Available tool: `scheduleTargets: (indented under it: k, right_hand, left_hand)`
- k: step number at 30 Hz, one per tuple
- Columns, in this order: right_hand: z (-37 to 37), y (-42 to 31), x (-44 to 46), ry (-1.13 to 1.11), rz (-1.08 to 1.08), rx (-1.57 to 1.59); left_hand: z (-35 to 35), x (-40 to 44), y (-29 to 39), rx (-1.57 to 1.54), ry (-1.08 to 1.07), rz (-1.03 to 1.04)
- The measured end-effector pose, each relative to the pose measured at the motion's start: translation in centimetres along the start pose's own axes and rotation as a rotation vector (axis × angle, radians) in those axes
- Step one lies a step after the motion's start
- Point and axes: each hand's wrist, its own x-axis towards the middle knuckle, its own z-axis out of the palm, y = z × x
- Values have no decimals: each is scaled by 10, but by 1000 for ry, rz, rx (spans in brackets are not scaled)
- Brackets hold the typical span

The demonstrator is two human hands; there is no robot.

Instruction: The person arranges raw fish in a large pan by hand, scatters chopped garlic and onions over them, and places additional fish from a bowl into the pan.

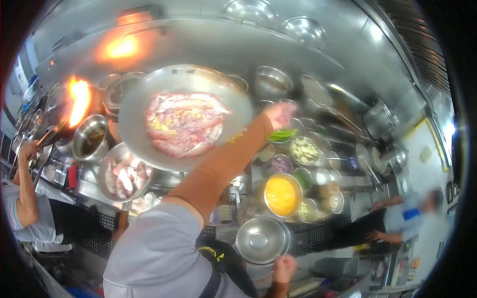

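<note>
A wide metal pan (134, 109) holds pale pink raw meat (186, 124) with yellow bits on it. My left arm, in a brown sleeve, stretches past the pan's right side. At its end my left hand (279, 113), blurred, is closed on something pinkish-purple that I cannot make out, above a bowl of green vegetables (282, 135). Low in the view, my right hand (284, 268) is curled closed beside an empty steel bowl (258, 241); what it holds, if anything, is hidden.
Flames (78, 102) rise at the left near a co-worker's hand (30, 150). A bowl of meat pieces (124, 176) stands below the pan. A bowl of yellow liquid (282, 194) and several ingredient bowls are at the right. Another person (405, 218) is at far right.
</note>
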Motion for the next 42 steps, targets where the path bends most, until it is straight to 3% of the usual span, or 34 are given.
scheduleTargets:
  k: [3,5,7,9,12,13,16,17,18,20,22,24,26,27,29,32,35,38,40,42]
  right_hand:
    - [7,-7,4,-29,-20,10]
    - [11,-10,7,-49,-15,-3]
    - [20,-16,8,-44,-18,-21]
    - [28,-19,10,-43,-37,-22]
    - [48,-39,11,-40,-2,-22]
    - [52,-41,12,-47,-1,-35]
    - [64,-39,21,-115,-39,-44]
    - [72,-43,25,-133,-55,-61]
    - [80,-54,25,-145,-62,-56]
    - [91,-61,29,-182,-41,-40]
    - [100,-65,35,-218,-60,-47]
    - [108,-67,40,-247,-120,-74]
    - [114,-77,42,-259,-103,-95]
    - [116,-79,42,-265,-99,-106]
    - [119,-81,43,-280,-75,-93]
    - [112,-79,40,-262,-57,-41]
    - [103,-74,36,-208,-37,-91]
    - [98,-71,29,-169,-66,-115]
    - [93,-77,24,-145,-6,-115]
    - [86,-74,20,-125,-11,-83]
  left_hand:
    - [-19,-23,91,96,-152,103]
    - [-31,-44,137,290,-3,193]
    - [-59,-47,185,566,180,125]
    - [-75,-68,216,651,312,376]
    - [-110,-100,277,1030,647,386]
    - [-123,-114,294,1215,748,324]
    - [-180,-153,354,2236,912,207]
    - [-225,-153,386,2664,757,87]
    - [-233,-163,393,2896,631,-76]
    - [-251,-184,404,3155,383,-361]
    - [-243,-200,401,3132,217,-718]
    - [-238,-213,380,2399,285,-14]
    - [-203,-223,337,1626,322,225]
    - [-172,-220,310,1264,338,199]
    - [-152,-204,282,1266,201,263]
    - [-90,-204,253,1578,413,118]
    - [-83,-197,240,1476,280,263]
    - [-187,-157,235,2379,-251,661]
    - [-160,-179,227,2812,27,117]
    - [-163,-207,241,1502,312,289]
